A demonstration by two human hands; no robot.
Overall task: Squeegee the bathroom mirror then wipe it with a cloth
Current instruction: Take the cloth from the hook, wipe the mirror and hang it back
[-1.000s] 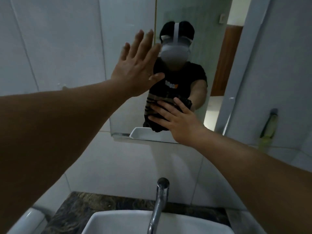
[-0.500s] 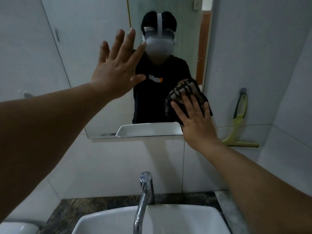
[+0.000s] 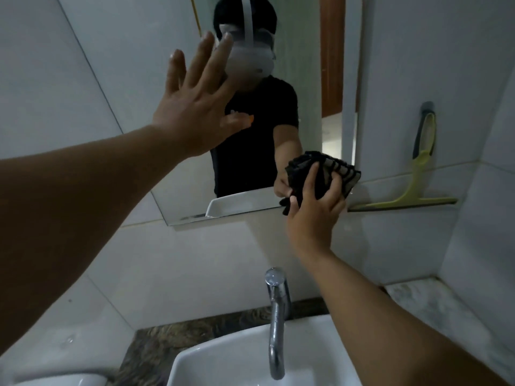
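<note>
While your forearms reach forward from the lower corners, the white basin (image 3: pixel 237 363) lies nearest, with the chrome tap (image 3: pixel 276 316) rising from its back edge and a dark marbled desk (image 3: pixel 178 334) behind it. Beyond the tap, your right hand (image 3: pixel 313 215) is raised to the lower right corner of the mirror (image 3: pixel 145 65); its fingers (image 3: pixel 308 182) are clamped on a bunched dark cloth (image 3: pixel 323 176) with pale stripes, which sits at that corner and overlaps the mirror's lower edge. Higher and to the left, your left hand (image 3: pixel 195 107) is held up in front of the glass with palm forward and fingers apart, holding nothing; whether it touches the surface cannot be told. Farthest back, to the right of the mirror, a yellow-green squeegee (image 3: pixel 415 188) stands against the white tiled wall (image 3: pixel 418 51), handle upward and blade resting along the tile ledge, just beside the cloth but apart from both hands.
</note>
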